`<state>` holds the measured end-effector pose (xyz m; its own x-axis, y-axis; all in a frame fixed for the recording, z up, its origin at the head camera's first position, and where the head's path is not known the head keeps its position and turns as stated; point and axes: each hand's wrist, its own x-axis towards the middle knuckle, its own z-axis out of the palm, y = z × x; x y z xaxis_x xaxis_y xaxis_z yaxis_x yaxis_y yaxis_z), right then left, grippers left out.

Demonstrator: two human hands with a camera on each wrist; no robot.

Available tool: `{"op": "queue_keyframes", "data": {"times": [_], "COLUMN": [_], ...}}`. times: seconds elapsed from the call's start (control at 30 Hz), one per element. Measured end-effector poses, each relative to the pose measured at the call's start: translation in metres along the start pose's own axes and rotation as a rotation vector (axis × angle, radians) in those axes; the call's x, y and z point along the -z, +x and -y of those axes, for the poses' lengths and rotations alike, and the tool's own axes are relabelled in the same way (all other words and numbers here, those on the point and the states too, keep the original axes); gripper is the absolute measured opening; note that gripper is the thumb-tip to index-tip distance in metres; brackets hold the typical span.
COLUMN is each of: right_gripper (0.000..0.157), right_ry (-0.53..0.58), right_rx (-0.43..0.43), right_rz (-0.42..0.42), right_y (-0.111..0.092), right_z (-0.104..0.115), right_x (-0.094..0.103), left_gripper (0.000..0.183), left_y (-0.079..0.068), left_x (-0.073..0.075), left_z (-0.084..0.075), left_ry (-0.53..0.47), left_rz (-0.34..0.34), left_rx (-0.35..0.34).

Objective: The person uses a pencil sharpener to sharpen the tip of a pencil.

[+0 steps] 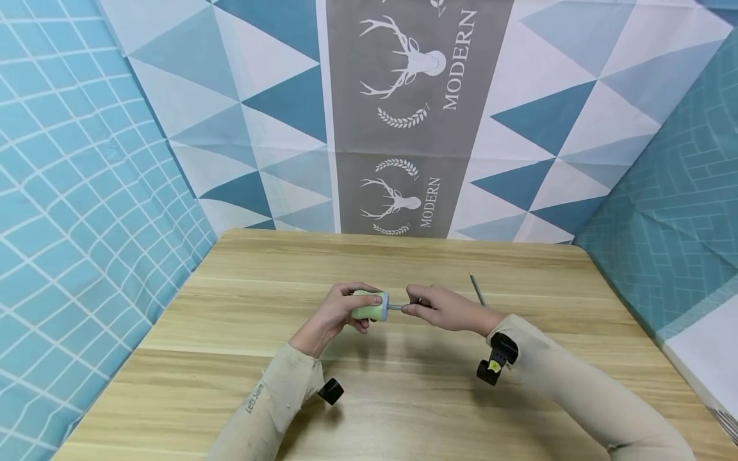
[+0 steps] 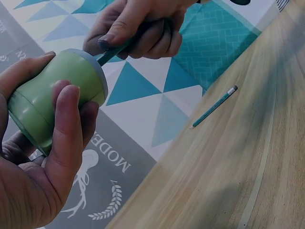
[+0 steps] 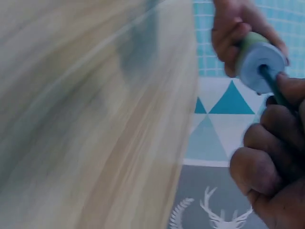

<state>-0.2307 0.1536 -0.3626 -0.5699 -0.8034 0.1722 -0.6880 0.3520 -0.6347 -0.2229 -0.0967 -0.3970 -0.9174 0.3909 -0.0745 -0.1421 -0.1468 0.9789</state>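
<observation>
My left hand (image 1: 336,312) holds a green pencil sharpener (image 1: 369,312) with a pale blue end, thumb on one side and fingers around the other. In the left wrist view the rounded green body of the sharpener (image 2: 57,90) fills the palm. A dark green pencil (image 1: 395,307) runs into the hole in the sharpener's blue end, as the right wrist view shows. Gripping that pencil near the sharpener is my right hand (image 1: 442,308), its fingers curled and thumb along the shaft. Most of the pencil is hidden inside this fist. Both hands are above the table.
Another pencil (image 1: 477,289) lies on the wooden table (image 1: 242,378), just beyond my right wrist. Patterned cloth (image 1: 277,115) hangs behind the table, with blue tiled cloth (image 1: 75,192) at left. A white object (image 1: 706,358) stands at the right edge.
</observation>
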Motion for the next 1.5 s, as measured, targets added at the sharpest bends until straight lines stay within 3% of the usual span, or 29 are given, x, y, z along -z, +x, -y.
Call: {"op": "queue_keyframes", "data": {"times": [0.2, 0.3, 0.4, 0.53, 0.73, 0.93, 1.1, 1.17, 1.23, 1.4, 1.43, 1.5], "right_gripper": [0.030, 0.032, 0.031, 0.032, 0.032, 0.031, 0.021, 0.014, 0.014, 0.029, 0.031, 0.029], "right_ry": [0.381, 0.596, 0.743, 0.809, 0.746, 0.498, 0.149, -0.001, -0.197, -0.859, -0.961, -1.063], "right_rx": [-0.274, -0.360, -0.422, -0.459, -0.427, -0.368, -0.230, -0.121, 0.043, 0.476, 0.527, 0.587], "right_rz": [0.102, 0.157, 0.206, 0.251, 0.242, 0.171, -0.042, -0.146, -0.228, -0.404, -0.431, -0.480], "right_y": [0.003, 0.004, 0.006, 0.006, 0.005, 0.001, -0.007, -0.012, -0.015, -0.016, -0.016, -0.013], "right_z": [0.000, -0.003, -0.006, -0.008, -0.009, -0.005, 0.003, 0.006, 0.006, -0.002, -0.004, -0.007], "right_x": [0.004, 0.006, 0.008, 0.012, 0.014, 0.016, 0.020, 0.020, 0.018, 0.007, 0.004, -0.001], "left_gripper": [0.023, 0.024, 0.025, 0.025, 0.026, 0.031, 0.030, 0.031, 0.032, 0.034, 0.034, 0.034], "left_y": [-0.001, -0.002, -0.001, -0.001, 0.000, -0.002, -0.003, -0.003, -0.004, -0.005, -0.005, -0.005], "left_x": [0.000, 0.001, 0.001, 0.000, -0.002, -0.001, 0.001, 0.002, 0.002, 0.000, 0.000, 0.000], "left_z": [-0.001, -0.002, -0.002, -0.001, -0.001, -0.004, -0.007, -0.008, -0.009, -0.010, -0.010, -0.010], "left_ry": [-0.002, 0.004, 0.013, 0.007, 0.014, 0.028, 0.007, 0.002, -0.001, 0.002, 0.003, 0.004], "left_rz": [0.000, -0.003, -0.003, -0.002, -0.017, -0.025, -0.047, -0.050, -0.047, -0.039, -0.038, -0.038], "left_rx": [-0.012, -0.018, -0.024, -0.020, -0.022, -0.027, -0.029, -0.032, -0.034, -0.039, -0.041, -0.042]}}
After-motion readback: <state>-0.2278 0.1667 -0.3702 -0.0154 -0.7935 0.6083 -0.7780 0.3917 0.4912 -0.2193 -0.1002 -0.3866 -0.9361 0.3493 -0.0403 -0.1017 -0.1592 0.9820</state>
